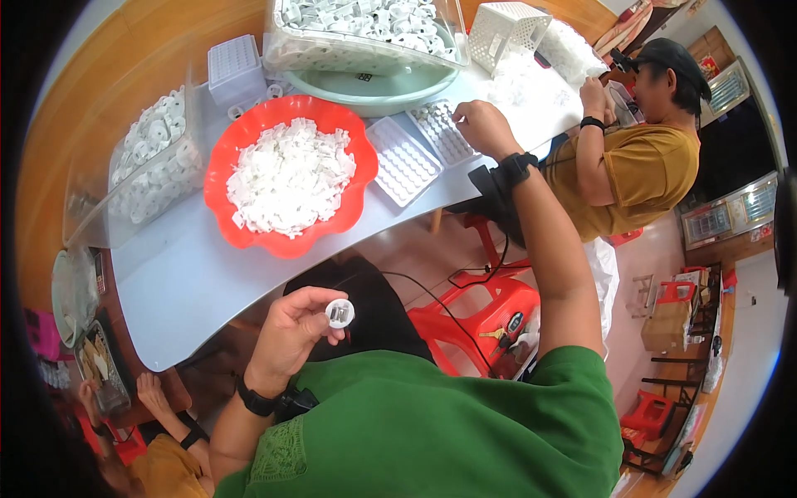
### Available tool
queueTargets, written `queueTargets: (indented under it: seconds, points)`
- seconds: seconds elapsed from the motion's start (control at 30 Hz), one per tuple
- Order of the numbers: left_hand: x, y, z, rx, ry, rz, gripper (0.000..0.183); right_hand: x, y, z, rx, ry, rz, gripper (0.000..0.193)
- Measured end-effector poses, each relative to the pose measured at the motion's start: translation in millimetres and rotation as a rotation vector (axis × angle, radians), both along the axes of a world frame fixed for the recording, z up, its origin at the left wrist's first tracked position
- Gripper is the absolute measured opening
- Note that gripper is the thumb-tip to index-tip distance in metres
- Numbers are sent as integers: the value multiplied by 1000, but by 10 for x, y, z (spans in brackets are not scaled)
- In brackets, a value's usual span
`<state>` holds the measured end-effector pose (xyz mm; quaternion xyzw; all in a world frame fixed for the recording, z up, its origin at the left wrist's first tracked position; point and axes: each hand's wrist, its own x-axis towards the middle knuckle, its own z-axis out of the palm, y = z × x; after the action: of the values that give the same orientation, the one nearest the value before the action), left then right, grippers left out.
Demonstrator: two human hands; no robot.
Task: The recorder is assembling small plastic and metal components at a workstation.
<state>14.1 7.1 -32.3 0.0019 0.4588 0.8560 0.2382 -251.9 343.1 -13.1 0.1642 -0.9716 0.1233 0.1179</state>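
My left hand (286, 336) is raised over my lap. Its thumb and fingers pinch a small round white plastic part (339, 314), whose hollow side with something metallic-looking inside faces up. Stretched out across the table, my right hand (486, 129) has its fingertips pinched together at the edge of a white tray (440, 133) holding rows of small parts. Whatever those fingers hold is too small to make out. Beside that tray lies a second white tray (404, 162) with rows of round pockets. A red scalloped bowl (219, 178) heaped with small white plastic pieces (290, 178) stands left of it.
A clear bin (286, 46) of white parts rests over a pale green basin (332, 90). Another clear bin (187, 170) stands left, near stacked white trays (232, 66). A white basket (506, 33) is farther right. Co-workers (647, 158) sit at both sides. Red stools (490, 307) stand below.
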Motion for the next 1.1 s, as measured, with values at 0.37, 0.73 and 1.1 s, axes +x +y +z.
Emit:
queueTargets:
  seconds: [0.37, 0.73, 1.1]
  points:
    - [-153, 6, -29, -55, -75, -21, 25, -317, -114, -185, 184, -11, 64, 10]
    - [-36, -25, -76, 172, -5, -7, 32, -230, -131, -31, 306, 74, 68, 19]
    - [201, 26, -10, 199, 28, 112, 30, 2016, -1141, 616, -430, 94, 615, 14]
